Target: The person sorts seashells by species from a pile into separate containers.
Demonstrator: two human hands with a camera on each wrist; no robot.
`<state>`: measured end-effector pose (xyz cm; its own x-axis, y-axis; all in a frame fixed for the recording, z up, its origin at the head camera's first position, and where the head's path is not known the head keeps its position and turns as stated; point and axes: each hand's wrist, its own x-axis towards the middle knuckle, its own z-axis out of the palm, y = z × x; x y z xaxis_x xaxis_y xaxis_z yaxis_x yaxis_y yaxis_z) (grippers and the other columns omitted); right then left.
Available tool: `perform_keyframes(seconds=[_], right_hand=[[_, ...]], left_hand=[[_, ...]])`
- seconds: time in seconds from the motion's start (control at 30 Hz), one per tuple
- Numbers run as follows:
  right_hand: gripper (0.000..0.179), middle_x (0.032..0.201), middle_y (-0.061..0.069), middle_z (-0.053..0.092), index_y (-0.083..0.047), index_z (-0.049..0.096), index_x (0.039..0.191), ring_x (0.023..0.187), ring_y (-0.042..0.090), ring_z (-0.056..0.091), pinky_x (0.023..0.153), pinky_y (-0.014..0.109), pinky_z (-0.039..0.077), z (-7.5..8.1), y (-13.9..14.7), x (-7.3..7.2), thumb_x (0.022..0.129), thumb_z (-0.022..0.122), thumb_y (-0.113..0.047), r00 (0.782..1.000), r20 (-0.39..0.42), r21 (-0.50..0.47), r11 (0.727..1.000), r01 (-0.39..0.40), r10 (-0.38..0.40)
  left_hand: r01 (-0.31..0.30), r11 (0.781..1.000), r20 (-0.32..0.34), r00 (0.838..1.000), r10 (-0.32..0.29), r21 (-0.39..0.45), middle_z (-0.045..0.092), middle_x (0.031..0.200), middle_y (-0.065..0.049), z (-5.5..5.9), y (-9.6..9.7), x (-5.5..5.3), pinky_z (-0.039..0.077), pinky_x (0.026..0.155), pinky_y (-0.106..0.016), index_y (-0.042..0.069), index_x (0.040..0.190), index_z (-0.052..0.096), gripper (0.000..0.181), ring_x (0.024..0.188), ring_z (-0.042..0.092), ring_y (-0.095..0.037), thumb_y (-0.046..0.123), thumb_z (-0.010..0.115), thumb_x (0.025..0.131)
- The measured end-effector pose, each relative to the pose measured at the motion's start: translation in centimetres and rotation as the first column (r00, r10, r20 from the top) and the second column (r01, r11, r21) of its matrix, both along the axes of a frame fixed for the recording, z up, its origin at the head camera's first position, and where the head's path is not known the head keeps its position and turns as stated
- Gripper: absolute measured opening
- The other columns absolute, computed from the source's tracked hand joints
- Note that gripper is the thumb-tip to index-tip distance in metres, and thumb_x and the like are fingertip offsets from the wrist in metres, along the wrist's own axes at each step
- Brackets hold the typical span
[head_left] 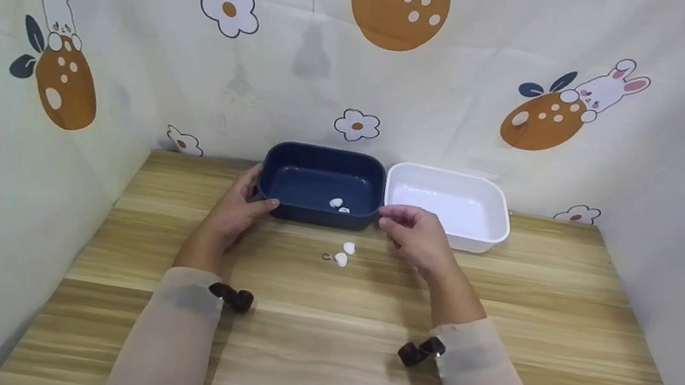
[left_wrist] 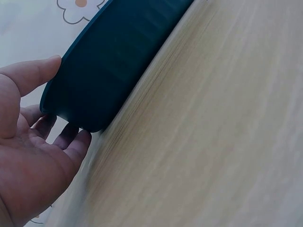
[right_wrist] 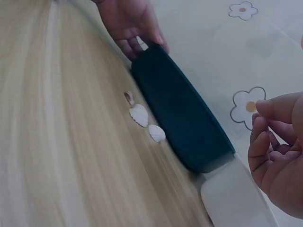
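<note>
The blue bin point(head_left: 325, 218) was located at the rear of the table point(head_left: 305, 350), with its long side facing the person. The white bin point(head_left: 477, 245) was set end to end with it, on the right, rim just beside rim; by this placement both bins were presumably made reachable from the front.

The left end of the blue bin was gripped by the left hand point(head_left: 237, 207). The thumb was laid at the near rim and the fingers were wrapped around the end wall, so that the hand was clamped on the corner. This hold was probably meant to steady rather than to lift, since the base appeared to be supported by the table.

The right hand point(head_left: 420, 238) was positioned near the front right corner of the blue bin. Its thumb and index tips were brought together and its other fingers were curled. Whether anything small was pinched there could not be told; contact with the rim could not be confirmed.

Two white pieces point(head_left: 336, 203), probably shells, were contained in the blue bin, toward its front right. Two shells point(head_left: 340, 259) were laid on the table ahead of the bin, with a small curled piece point(head_left: 326, 257) beside them. Placed between the forearms, all three were judged accessible to either hand.
</note>
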<state>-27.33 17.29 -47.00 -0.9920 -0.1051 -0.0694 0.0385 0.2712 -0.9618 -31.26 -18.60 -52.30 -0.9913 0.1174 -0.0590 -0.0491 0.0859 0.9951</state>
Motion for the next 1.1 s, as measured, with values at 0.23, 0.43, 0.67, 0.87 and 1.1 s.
perform_keyframes(seconds=[0.23,0.43,0.67,0.87,1.1], right_hand=[[0.028,0.098,0.004,0.076,0.000,0.076,0.125,0.078,0.013,0.062,0.067,0.024,0.053,-0.5,-0.9,0.2,0.098,0.074,-0.009,1.000,0.001,0.038,0.999,-0.027,0.027],[0.030,0.100,0.006,0.078,0.001,0.076,0.123,0.079,0.012,0.063,0.066,0.023,0.053,-1.7,-1.8,0.1,0.097,0.077,-0.013,0.995,0.009,0.111,0.988,-0.103,0.103],[0.032,0.110,0.011,0.078,0.002,0.075,0.123,0.092,0.012,0.068,0.077,0.020,0.055,-3.5,-2.7,-0.4,0.094,0.077,-0.009,0.979,0.024,0.190,0.961,-0.202,0.201],[0.028,0.106,0.011,0.078,0.001,0.077,0.117,0.094,0.013,0.068,0.080,0.020,0.055,-4.6,-3.0,-0.9,0.090,0.078,-0.005,0.978,0.025,0.209,0.956,-0.209,0.208],[0.027,0.107,0.008,0.078,-0.006,0.080,0.115,0.097,0.014,0.068,0.085,0.022,0.054,-4.9,-3.5,-0.9,0.088,0.082,-0.011,0.977,0.038,0.295,0.931,-0.214,0.212]], left_hand=[[0.002,1.000,0.000,1.000,-0.002,0.009,0.020,0.181,-0.009,0.0,0.0,0.1,0.016,0.138,-0.041,0.014,0.173,0.018,0.091,0.169,0.016,-0.026,0.008,0.073,0.100],[0.000,1.000,0.001,1.000,0.000,0.006,0.021,0.181,-0.009,0.2,0.0,0.0,0.016,0.138,-0.042,0.015,0.173,0.018,0.092,0.169,0.017,-0.026,0.009,0.073,0.099],[-0.001,1.000,0.021,1.000,0.001,-0.012,0.018,0.181,-0.008,0.2,-0.1,0.0,0.016,0.138,-0.042,0.017,0.173,0.018,0.092,0.168,0.017,-0.027,0.013,0.074,0.100],[-0.005,0.999,0.023,1.000,0.006,-0.038,0.017,0.182,-0.007,0.0,-0.1,-0.1,0.014,0.138,-0.046,0.019,0.173,0.019,0.090,0.169,0.014,-0.030,0.012,0.073,0.101],[-0.007,1.000,0.027,1.000,0.007,-0.031,0.018,0.181,-0.006,0.0,-0.1,0.0,0.012,0.139,-0.045,0.020,0.173,0.021,0.089,0.169,0.014,-0.029,0.014,0.073,0.101]])
